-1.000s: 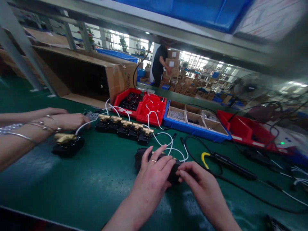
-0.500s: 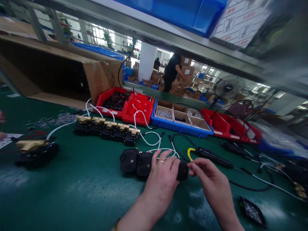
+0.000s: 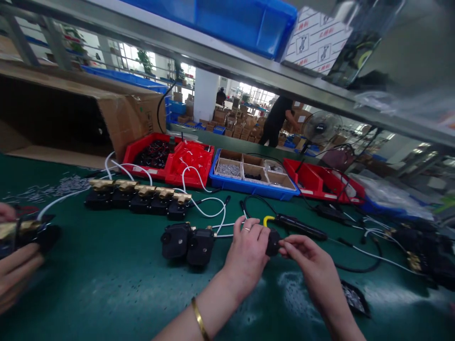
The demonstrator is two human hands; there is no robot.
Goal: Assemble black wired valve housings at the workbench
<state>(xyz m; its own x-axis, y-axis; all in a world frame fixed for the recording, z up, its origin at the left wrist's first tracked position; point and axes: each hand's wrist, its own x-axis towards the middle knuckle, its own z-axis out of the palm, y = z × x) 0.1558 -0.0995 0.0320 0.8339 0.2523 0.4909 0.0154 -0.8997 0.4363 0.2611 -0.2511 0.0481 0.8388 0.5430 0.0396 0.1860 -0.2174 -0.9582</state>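
My left hand (image 3: 249, 248) wraps over a black valve unit (image 3: 273, 242), so most of it is hidden; only its right end shows. At that end, the thumb and fingers of my right hand (image 3: 311, 260) are pinched together; whatever sits between the fingertips is too small to make out. Two more black valve units (image 3: 200, 247) stand side by side to the left of my hands, with white cables behind them. Just beyond my hands lies a black electric screwdriver (image 3: 302, 226) with a yellow hook-shaped end.
A row of brass-topped valve units (image 3: 145, 191) lies farther back. Behind it are red bins (image 3: 147, 173) and a blue divided tray (image 3: 254, 188). A black dish of small metal parts (image 3: 355, 298) lies right. At far left, another person's hand (image 3: 17, 274) holds a valve unit.
My left hand and its valve unit have separated from the two units on the left. My view has shifted right. At far left, the other person's hands have come onto a valve unit.
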